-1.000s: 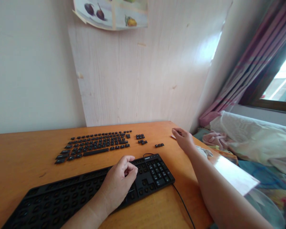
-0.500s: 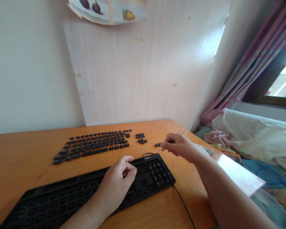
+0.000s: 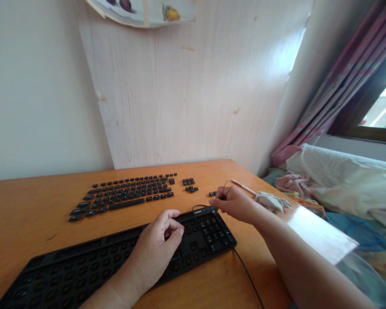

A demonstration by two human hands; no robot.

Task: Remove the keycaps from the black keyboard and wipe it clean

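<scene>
Right hand (image 3: 234, 203) now nearer keyboard (image 3: 197, 237).

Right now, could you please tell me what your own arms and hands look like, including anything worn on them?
Both the left hand and the right hand are bare, without gloves. The left forearm and right forearm show no sleeve as far as the view reaches. I see no watch, bracelet or ring, though parts of the fingers are hidden.
</scene>
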